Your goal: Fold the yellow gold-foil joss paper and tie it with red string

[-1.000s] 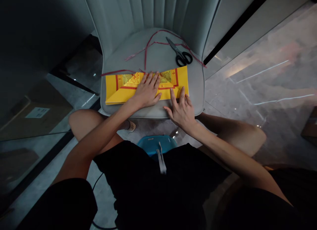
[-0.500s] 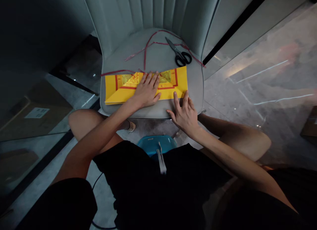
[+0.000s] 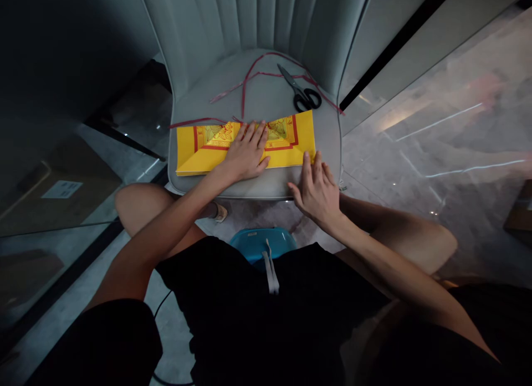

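A folded strip of yellow paper (image 3: pixel 286 157) with red and green printed patterns lies across the front of the grey chair seat (image 3: pixel 224 188). My left hand (image 3: pixel 246 153) rests flat on its middle, fingers stretched out and covering part of the print. At the paper's lower right corner, my right hand (image 3: pixel 318 189) touches the edge with its fingertips, the thumb held apart. Black-handled scissors (image 3: pixel 300 91) lie behind the paper on the right. Thin red ribbons (image 3: pixel 245 87) curve over the seat behind it, and one piece reaches past the left edge.
The chair's ribbed backrest (image 3: pixel 266 17) rises behind the seat. Below the seat's front edge is a blue plastic stool (image 3: pixel 245 245) between my legs. A cardboard box (image 3: pixel 83 181) with a white label shows at the left, behind or reflected in dark glass.
My right hand has slid a little to the right along the paper's lower edge, to its corner. My left hand and the paper have stayed in place.
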Motion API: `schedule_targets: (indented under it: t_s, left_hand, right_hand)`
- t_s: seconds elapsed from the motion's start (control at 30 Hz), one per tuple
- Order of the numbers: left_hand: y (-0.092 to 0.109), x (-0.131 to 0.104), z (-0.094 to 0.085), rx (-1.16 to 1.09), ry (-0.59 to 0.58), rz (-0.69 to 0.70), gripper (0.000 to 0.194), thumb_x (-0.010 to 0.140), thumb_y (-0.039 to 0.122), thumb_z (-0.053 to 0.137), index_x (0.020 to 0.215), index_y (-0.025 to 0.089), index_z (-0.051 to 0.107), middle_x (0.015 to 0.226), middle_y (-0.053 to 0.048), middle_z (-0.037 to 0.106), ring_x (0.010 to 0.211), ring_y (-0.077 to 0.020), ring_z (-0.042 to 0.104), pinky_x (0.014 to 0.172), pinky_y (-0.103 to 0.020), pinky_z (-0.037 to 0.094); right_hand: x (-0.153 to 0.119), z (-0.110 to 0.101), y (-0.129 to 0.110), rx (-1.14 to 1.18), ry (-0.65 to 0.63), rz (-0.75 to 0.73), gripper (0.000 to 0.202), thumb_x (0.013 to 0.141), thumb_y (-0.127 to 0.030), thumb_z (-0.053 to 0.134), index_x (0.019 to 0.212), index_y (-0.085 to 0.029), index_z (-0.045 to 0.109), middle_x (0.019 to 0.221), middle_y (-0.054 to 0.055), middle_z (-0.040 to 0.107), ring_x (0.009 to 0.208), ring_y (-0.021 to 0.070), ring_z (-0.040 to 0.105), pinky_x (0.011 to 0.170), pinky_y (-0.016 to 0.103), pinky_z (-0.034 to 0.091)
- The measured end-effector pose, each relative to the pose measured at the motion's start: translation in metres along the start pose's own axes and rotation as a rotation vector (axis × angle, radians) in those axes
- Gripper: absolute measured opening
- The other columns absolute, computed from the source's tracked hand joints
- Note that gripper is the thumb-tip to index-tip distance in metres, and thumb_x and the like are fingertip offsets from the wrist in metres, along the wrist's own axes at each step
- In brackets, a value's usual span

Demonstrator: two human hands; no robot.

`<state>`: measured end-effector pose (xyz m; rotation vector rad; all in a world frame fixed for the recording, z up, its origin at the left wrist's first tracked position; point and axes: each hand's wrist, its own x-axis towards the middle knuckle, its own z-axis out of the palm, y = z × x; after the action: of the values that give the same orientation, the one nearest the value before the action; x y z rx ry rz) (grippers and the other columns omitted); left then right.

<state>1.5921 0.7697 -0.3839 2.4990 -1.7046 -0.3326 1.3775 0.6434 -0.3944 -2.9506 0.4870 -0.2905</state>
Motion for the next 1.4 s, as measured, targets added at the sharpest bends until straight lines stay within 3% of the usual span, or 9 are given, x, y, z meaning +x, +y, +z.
schedule_targets:
  t_s: [0.17,0.33,0.57,0.8,0.97,1.1,1.27,1.33,1.4]
  left_hand:
    - [-0.001,0.001,0.002,0.018,-0.001,0.004,0.081,0.101,0.042,0.040,0.169,0.001,0.022,0.179,-0.023,0.019,0.166,-0.0400,0.017,0.134,-0.059,0.009]
    - [0.001,0.001,0.000,0.028,-0.015,-0.006,0.081,0.101,0.042,0.040,0.168,0.000,0.022,0.179,-0.023,0.019,0.166,-0.0399,0.016,0.134,-0.059,0.010]
    - [0.003,0.001,-0.003,0.025,-0.021,-0.009,0.082,0.100,0.040,0.043,0.168,-0.001,0.023,0.178,-0.023,0.019,0.166,-0.0399,0.017,0.135,-0.058,0.010]
    - [0.001,0.002,0.001,-0.006,0.004,0.004,0.082,0.100,0.042,0.044,0.168,0.000,0.023,0.178,-0.024,0.019,0.166,-0.0394,0.016,0.135,-0.058,0.008]
    - [0.002,0.002,-0.004,-0.003,0.052,0.020,0.078,0.099,0.042,0.046,0.164,0.002,0.033,0.175,-0.025,0.029,0.165,-0.0390,0.022,0.134,-0.058,0.015]
    - [0.011,-0.006,-0.015,0.051,0.157,0.065,0.058,0.099,0.038,0.046,0.150,0.012,0.056,0.158,-0.021,0.055,0.153,-0.0387,0.043,0.128,-0.061,0.028]
    - [0.041,-0.022,-0.016,0.112,0.140,0.454,0.042,0.102,0.028,0.038,0.119,0.018,0.075,0.119,-0.017,0.076,0.120,-0.0350,0.067,0.103,-0.056,0.052]
    - [0.056,-0.027,-0.012,0.121,0.127,0.598,0.041,0.101,0.022,0.039,0.123,0.017,0.073,0.118,-0.015,0.077,0.119,-0.0325,0.069,0.101,-0.051,0.054]
    - [0.070,-0.029,-0.006,0.126,0.102,0.572,0.041,0.101,0.019,0.044,0.134,0.015,0.069,0.128,-0.016,0.075,0.126,-0.0331,0.067,0.106,-0.049,0.053]
  right_hand:
    - [0.027,-0.027,0.014,0.091,0.104,0.010,0.063,0.108,-0.048,0.025,0.144,-0.010,0.061,0.138,0.023,0.069,0.133,0.0373,0.061,0.112,0.058,0.045]
    - [0.062,-0.044,0.024,0.096,-0.116,0.123,0.048,0.107,-0.042,0.035,0.102,-0.015,0.074,0.095,0.017,0.075,0.087,0.0307,0.069,0.077,0.042,0.049]
    - [0.079,-0.048,0.017,-0.032,-0.378,0.312,0.050,0.106,-0.051,0.049,0.097,-0.013,0.080,0.096,0.019,0.077,0.079,0.0278,0.068,0.067,0.035,0.041]
    - [0.079,-0.047,0.022,0.019,-0.417,0.351,0.043,0.101,-0.052,0.059,0.097,-0.015,0.083,0.092,0.017,0.077,0.074,0.0236,0.062,0.064,0.033,0.038]
    - [0.082,-0.057,0.032,0.207,-0.344,0.231,0.035,0.096,-0.041,0.066,0.069,-0.019,0.071,0.062,0.006,0.062,0.062,0.0177,0.051,0.060,0.033,0.036]
    - [0.086,-0.064,0.031,0.435,-0.203,0.114,0.045,0.092,-0.045,0.065,0.054,-0.023,0.052,0.049,-0.002,0.044,0.054,0.0133,0.040,0.057,0.031,0.035]
    - [0.091,-0.072,0.008,0.626,-0.057,0.000,0.050,0.091,-0.048,0.063,0.054,-0.025,0.038,0.051,-0.005,0.037,0.054,0.0113,0.037,0.056,0.029,0.035]
    - [0.094,-0.073,-0.005,0.656,-0.024,-0.051,0.047,0.091,-0.044,0.061,0.056,-0.026,0.036,0.053,-0.004,0.039,0.055,0.0114,0.038,0.058,0.028,0.037]
    - [0.098,-0.072,-0.019,0.656,-0.010,-0.116,0.042,0.092,-0.040,0.059,0.059,-0.026,0.038,0.055,-0.003,0.043,0.057,0.0124,0.041,0.060,0.029,0.039]
